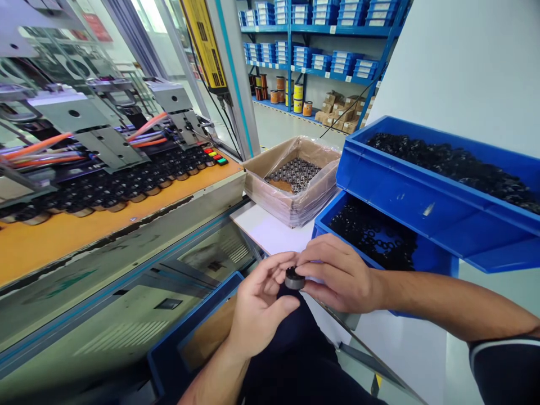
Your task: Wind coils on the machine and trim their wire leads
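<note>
A small round metal core with a black top (295, 279) is held up between my two hands, over my lap. My right hand (341, 274) pinches it from the right, fingertips at its top edge and thumb low on its side. My left hand (262, 301) curls its fingers behind and around the left of the core, its thumb below; how firmly they press is partly hidden. Just beyond the hands, a lower blue bin (323, 225) contains black ring-shaped pieces. A cardboard box (274, 199) lined with clear plastic holds many metal cores.
Another blue bin (396, 183) full of black pieces overlaps the lower one at right. Left, a machine with an orange worktop (139, 216) carries rows of black-topped cores under metal heads. A blue container (162, 360) stands low beside my legs. Shelving (324, 70) is behind.
</note>
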`<action>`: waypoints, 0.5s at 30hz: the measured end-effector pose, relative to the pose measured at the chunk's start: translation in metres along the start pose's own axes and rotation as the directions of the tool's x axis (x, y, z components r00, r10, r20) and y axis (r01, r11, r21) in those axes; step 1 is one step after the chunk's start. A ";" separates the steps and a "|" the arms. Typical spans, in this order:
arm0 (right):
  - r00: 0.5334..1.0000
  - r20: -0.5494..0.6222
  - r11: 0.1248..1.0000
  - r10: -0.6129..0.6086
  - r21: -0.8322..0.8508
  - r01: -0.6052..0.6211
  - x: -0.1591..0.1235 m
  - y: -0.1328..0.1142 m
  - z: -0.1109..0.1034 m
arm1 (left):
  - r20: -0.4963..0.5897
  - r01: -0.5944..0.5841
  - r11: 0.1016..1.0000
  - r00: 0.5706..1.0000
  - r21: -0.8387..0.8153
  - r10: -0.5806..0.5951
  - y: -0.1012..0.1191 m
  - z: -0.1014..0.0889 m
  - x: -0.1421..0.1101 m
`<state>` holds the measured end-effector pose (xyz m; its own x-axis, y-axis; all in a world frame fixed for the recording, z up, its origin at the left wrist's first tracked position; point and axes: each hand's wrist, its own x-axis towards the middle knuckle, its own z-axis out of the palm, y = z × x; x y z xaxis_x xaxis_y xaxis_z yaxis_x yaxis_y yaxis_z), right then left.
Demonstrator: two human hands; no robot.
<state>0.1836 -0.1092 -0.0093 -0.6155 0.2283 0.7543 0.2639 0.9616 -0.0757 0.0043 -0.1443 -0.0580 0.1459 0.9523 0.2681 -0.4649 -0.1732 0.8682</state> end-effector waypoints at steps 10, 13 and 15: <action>1.000 0.003 1.000 0.001 0.005 -0.001 0.001 0.000 -0.002 | 0.085 -0.280 0.907 0.960 0.315 0.266 -0.001 -0.007 0.000; 1.000 0.016 1.000 0.007 0.006 -0.007 0.000 -0.001 -0.001 | 0.183 -0.477 0.729 0.875 0.491 0.449 0.007 -0.009 0.004; 1.000 0.031 1.000 0.002 0.014 -0.002 -0.001 -0.002 -0.001 | 0.230 -0.540 0.624 0.829 0.565 0.509 0.011 -0.009 0.006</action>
<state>0.1839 -0.1115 -0.0090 -0.6380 0.2346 0.7335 0.2550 0.9631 -0.0863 -0.0078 -0.1384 -0.0510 0.0852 0.6437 0.7605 0.1246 -0.7642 0.6329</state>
